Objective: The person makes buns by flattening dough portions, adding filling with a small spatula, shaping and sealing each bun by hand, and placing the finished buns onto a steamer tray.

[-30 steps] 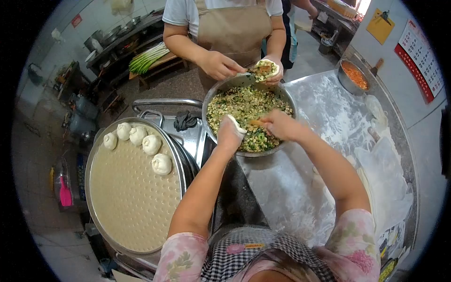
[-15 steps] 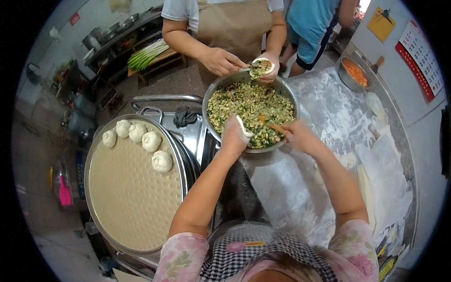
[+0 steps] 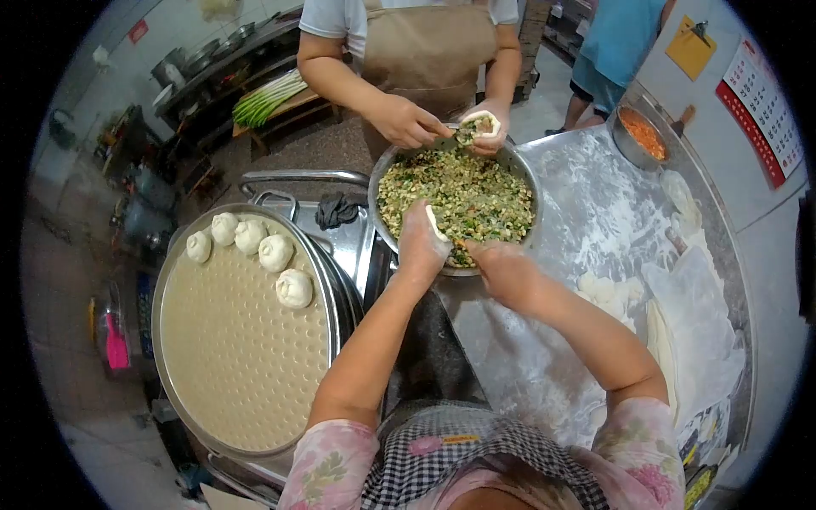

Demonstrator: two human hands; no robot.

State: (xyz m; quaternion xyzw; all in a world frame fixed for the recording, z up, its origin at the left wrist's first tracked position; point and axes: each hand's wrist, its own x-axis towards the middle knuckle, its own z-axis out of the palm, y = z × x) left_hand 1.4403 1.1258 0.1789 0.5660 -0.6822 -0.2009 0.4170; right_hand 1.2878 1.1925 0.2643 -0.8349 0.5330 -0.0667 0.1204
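Observation:
My left hand is cupped round a white dough wrapper over the near left side of a metal bowl. Chopped green and yellow filling fills the bowl. Close beside it, my right hand grips a spoon, whose tip is hard to make out near the wrapper. Across the bowl, a co-worker's hands hold another filled wrapper and a utensil. On my left, several white buns sit along the upper edge of a round perforated tray.
Dough pieces and cloth-like sheeting lie on the floured metal table. A bowl of orange filling stands at the back right. A dark cloth lies left of the large bowl. Another person stands behind.
My right hand has moved down and left with the spoon, from over the filling to beside my left hand. The person in blue came into view and moved right.

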